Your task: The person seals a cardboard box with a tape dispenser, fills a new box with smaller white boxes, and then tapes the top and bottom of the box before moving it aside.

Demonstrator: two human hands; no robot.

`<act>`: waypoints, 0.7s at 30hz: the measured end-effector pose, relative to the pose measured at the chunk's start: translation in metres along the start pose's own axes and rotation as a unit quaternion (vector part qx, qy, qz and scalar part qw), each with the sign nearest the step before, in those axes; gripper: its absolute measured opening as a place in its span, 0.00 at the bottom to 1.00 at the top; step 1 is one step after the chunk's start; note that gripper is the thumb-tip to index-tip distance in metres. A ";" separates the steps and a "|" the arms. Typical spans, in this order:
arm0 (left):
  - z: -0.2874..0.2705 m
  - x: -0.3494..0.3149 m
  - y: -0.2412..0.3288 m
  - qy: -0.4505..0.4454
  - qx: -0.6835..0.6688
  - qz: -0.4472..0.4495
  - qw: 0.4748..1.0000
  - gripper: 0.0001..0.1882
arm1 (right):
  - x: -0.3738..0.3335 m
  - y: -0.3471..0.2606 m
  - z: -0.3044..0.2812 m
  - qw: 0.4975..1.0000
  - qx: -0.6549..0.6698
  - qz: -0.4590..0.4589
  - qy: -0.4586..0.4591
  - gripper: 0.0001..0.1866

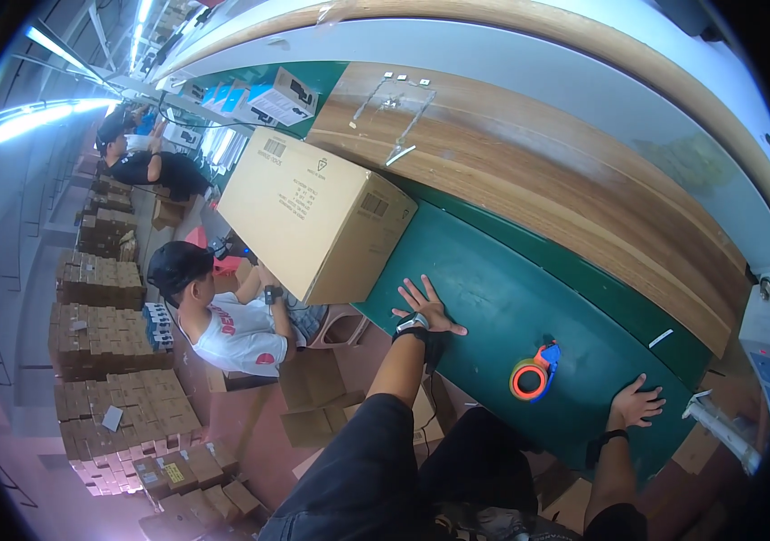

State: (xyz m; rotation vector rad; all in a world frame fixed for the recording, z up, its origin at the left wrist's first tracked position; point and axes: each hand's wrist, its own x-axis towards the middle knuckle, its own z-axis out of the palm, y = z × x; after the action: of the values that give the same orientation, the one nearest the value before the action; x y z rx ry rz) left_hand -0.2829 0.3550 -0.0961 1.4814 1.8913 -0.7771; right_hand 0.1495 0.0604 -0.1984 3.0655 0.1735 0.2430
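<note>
Dark trousers; flat hands press smooth green belt.

Wearer's body, as observed: both forearms bare, no sleeves visible below the elbow. The left hand carries a black wrist strap with a pale, silver-grey face at the wrist. The right hand carries a plain black band at the wrist. Dark trousers cover the legs at near centre.
</note>
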 end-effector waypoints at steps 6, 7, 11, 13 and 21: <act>-0.002 0.000 0.001 -0.010 0.004 -0.001 1.000 0.91 | 0.000 0.001 -0.003 0.999 -0.009 0.006 -0.035 0.43; -0.002 0.000 0.001 -0.009 0.003 -0.001 1.000 0.91 | 0.001 0.002 -0.002 0.999 -0.010 0.006 -0.034 0.43; -0.003 0.003 0.004 -0.017 0.005 -0.005 1.000 0.91 | 0.000 -0.002 -0.005 1.000 -0.001 -0.001 0.001 0.43; -0.003 0.004 0.002 -0.020 0.007 -0.008 1.000 0.91 | -0.003 -0.006 -0.009 1.000 -0.004 0.005 -0.021 0.43; 0.000 0.001 -0.001 -0.020 0.013 0.000 1.000 0.91 | -0.004 -0.004 -0.014 0.999 -0.015 0.010 -0.033 0.42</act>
State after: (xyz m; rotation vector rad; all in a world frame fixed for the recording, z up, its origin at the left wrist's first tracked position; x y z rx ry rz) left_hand -0.2841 0.3554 -0.0973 1.4724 1.8579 -0.8286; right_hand 0.1431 0.0642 -0.1850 3.0414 0.1344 0.1437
